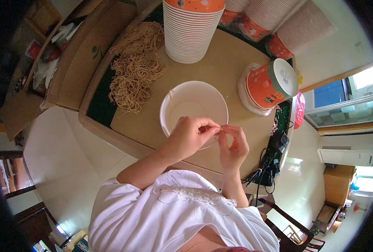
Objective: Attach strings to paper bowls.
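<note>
Over the near rim of a white paper bucket [195, 96], both of my hands meet fingertip to fingertip. My left hand [193, 134] pinches thumb against index finger. Facing it, my right hand [233, 148] makes the same pinch, its other fingers curled. Whatever lies between the fingertips is too small to make out. A short piece of beige string [171, 94] shows at the bucket's left inner rim. To the left of the bucket lies a tangled heap of beige string [138, 67].
Behind the bucket rises a tall stack of nested paper buckets [190, 35]. An upturned orange bucket [264, 87] stands to the right, with more stacks [306, 27] at the back right. Black cables [262, 168] lie at the right edge. A cardboard box [79, 54] stands left.
</note>
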`<state>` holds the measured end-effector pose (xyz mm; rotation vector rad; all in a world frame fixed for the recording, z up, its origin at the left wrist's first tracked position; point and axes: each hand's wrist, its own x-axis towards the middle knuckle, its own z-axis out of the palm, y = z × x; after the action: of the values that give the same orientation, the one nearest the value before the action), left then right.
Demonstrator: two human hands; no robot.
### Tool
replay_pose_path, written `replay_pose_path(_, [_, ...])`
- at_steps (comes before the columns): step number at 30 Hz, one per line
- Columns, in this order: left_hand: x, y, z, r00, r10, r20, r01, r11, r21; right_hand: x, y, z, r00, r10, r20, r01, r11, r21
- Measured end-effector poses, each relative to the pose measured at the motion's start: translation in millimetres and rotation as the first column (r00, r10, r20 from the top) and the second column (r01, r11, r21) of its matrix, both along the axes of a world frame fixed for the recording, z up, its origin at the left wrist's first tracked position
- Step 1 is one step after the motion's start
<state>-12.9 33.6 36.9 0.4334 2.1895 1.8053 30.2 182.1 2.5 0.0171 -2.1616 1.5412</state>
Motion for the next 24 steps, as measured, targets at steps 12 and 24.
replay_pose_path(12, [-0.1, -4.5, -2.0, 0.991, 0.117, -0.066, -0.115, 0.993, 0.032, 0.7, -5.7, 12.4, 0.997, 0.031, 0.067, -0.037, 0.995, 0.092])
replay_pose_path(24, [1.1, -7.7, 1.9, 0.996, 0.081, -0.028, -0.079, 0.995, 0.064, -3.4, -3.5, 8.6, 0.998, 0.047, 0.034, -0.055, 0.963, 0.264])
